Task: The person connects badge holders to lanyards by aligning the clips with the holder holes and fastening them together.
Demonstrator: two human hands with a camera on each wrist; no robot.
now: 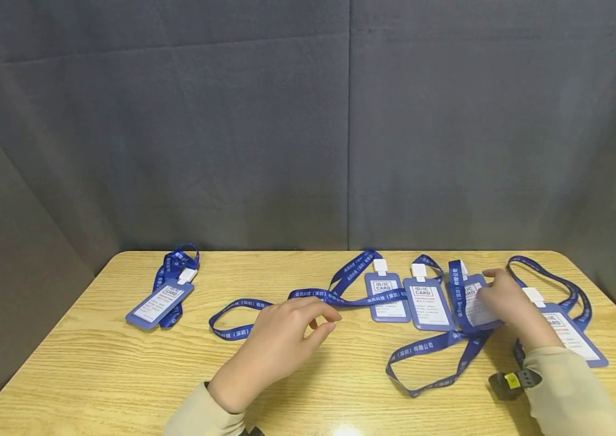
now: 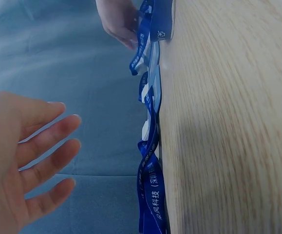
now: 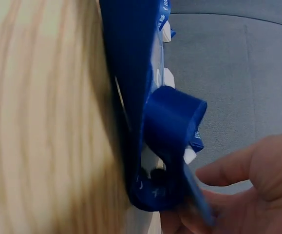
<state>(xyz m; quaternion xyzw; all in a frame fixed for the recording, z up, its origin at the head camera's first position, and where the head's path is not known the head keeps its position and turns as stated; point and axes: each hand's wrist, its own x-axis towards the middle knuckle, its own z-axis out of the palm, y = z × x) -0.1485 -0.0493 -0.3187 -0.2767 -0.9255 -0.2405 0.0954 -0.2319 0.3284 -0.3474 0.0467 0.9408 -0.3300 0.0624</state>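
Observation:
My right hand (image 1: 509,303) pinches the right side of a blue ID card holder (image 1: 470,293), partly covering its card. In the right wrist view this card holder (image 3: 197,195) is seen edge-on by the thumb, with its blue lanyard (image 3: 172,119) looped beside it. The lanyard (image 1: 427,348) trails toward the front of the table. My left hand (image 1: 275,342) hovers over the table, fingers loosely bent and holding nothing. Its spread fingers show in the left wrist view, apart from the blue lanyards (image 2: 152,190). Behind it in the head view lies a lanyard loop (image 1: 237,333).
Two ID card holders (image 1: 387,297) (image 1: 429,303) lie side by side left of the right hand. Another card holder (image 1: 575,336) lies under the right forearm's far side. A separate card holder (image 1: 159,303) rests on its bundled lanyard at the table's left. A dark curtain (image 1: 264,151) stands behind.

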